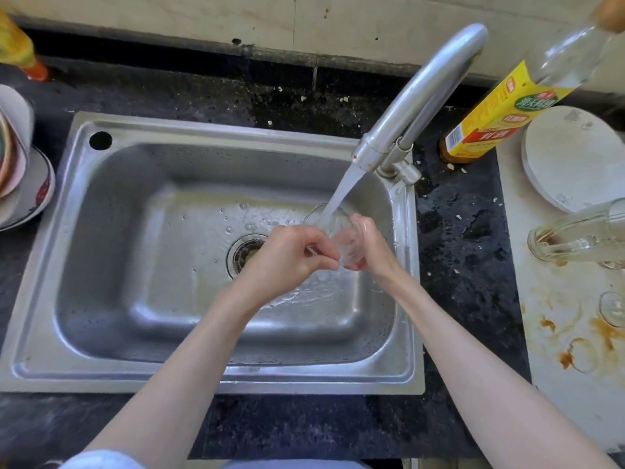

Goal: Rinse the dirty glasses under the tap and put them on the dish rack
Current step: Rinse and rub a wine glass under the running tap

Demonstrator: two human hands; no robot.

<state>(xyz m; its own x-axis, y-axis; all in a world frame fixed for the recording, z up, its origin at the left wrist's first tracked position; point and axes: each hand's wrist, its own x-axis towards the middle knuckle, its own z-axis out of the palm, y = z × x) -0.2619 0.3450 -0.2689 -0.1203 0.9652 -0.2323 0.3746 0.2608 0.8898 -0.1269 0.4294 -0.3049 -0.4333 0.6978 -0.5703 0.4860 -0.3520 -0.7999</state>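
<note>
A yellow-labelled bottle point(500, 120) at the upper right carries Chinese print too blurred to read; a second yellow bottle point(20, 45) sits at the upper left edge. Mid-frame, both hands hold one clear glass point(341, 238) under the stream from the tap point(422, 93), over the right half of the sink point(142, 252), near its right wall. The left hand point(291, 255) curls its fingers at the glass's base; the right hand point(372, 245) wraps its side. The basin's left half lies open. On the stained white board point(568, 336) on the desk at right lie one glass on its side point(575, 238), another glass rim point(614, 309) cut by the frame, and one white plate point(571, 157). Stacked dishes point(23, 174) fill the left edge.
</note>
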